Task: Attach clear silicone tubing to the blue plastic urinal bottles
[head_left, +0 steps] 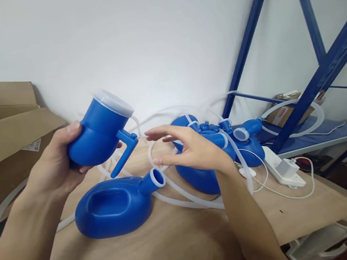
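Note:
My left hand [53, 162] grips a blue plastic urinal cup [101, 127] by its rounded end, above the table. A frosted white rim [113, 102] faces up and right, and an L-shaped blue arm [126, 149] sticks out below it. My right hand [193, 146] hovers just right of the cup, fingers spread, holding nothing. Below the two hands a blue urinal bottle [113, 210] lies on its side, its open neck [157, 178] pointing right toward my right hand.
More blue bottles and cups [247, 150] with clear tubes [192, 200] are heaped behind my right arm on the wooden table [168, 252]. A white power strip [283, 169] with cables lies at right. Cardboard boxes [8, 127] stand left; a blue metal frame [249, 27] rises right.

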Tool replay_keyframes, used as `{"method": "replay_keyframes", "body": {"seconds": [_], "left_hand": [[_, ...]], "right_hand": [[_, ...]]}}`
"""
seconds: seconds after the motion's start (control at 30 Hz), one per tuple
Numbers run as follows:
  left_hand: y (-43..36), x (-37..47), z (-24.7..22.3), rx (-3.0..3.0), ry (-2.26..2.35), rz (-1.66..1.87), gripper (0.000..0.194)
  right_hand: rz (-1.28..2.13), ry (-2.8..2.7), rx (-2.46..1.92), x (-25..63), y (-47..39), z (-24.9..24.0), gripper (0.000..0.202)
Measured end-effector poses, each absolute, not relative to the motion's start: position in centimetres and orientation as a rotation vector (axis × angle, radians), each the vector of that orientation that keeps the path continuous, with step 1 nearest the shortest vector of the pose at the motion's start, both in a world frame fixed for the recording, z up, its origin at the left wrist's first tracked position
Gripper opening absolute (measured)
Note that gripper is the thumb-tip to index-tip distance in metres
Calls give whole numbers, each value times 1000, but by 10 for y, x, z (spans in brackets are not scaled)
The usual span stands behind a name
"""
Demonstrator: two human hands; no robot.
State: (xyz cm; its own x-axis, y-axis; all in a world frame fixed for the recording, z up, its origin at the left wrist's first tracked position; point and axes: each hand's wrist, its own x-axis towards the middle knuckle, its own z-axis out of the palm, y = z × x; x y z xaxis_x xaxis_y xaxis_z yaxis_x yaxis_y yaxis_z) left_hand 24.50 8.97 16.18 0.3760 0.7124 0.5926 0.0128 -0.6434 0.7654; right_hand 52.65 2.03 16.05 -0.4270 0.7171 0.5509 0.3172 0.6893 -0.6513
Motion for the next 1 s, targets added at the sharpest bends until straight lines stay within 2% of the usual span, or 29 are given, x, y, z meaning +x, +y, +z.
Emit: {"method": "replay_keyframes", "body": {"seconds": [0.1,0.2,0.3,0.63,0.77,0.87,1.0], "left_hand": [[85,250,163,1950,636,1319,56],[81,254,163,1833,626,1332,56],[82,254,162,1645,571,1335,52],[69,273,160,1320,605,1445,50],[63,276,161,1303,596,1485,49],[60,277,160,1321,592,1606,50],[58,278,157,1411,556,1821,43]], "right_hand": [[505,-1993,-757,515,23,154,47],[338,-1820,-740,503,27,148,24],[237,-1742,-688,497,30,146,12],[252,-1542,-596,487,34,140,11],[96,-1649,-540,489,30,145,7],[23,-1684,-542,492,29,147,9],[5,-1685,-552,494,34,146,8]]}}
